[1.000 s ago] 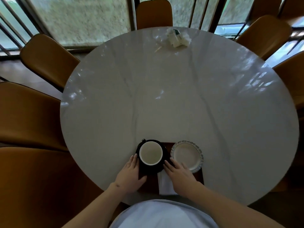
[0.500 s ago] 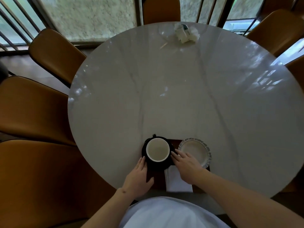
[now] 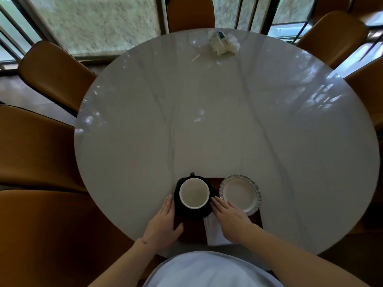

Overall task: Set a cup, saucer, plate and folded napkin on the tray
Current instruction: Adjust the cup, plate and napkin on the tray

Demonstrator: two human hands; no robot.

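on the brown tray, both open hands flanking the black saucer, left hand, right hand, white cup sitting on it, plate lying beside, napkin resting under the right palm

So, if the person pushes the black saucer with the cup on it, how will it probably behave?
The saucer looks glazed and stiff, so it would likely slide as one piece on the dark tray. The cup only stands on it, so a quick push may make it shift or rattle. Both look like ceramic, probably fragile if knocked against the plate.
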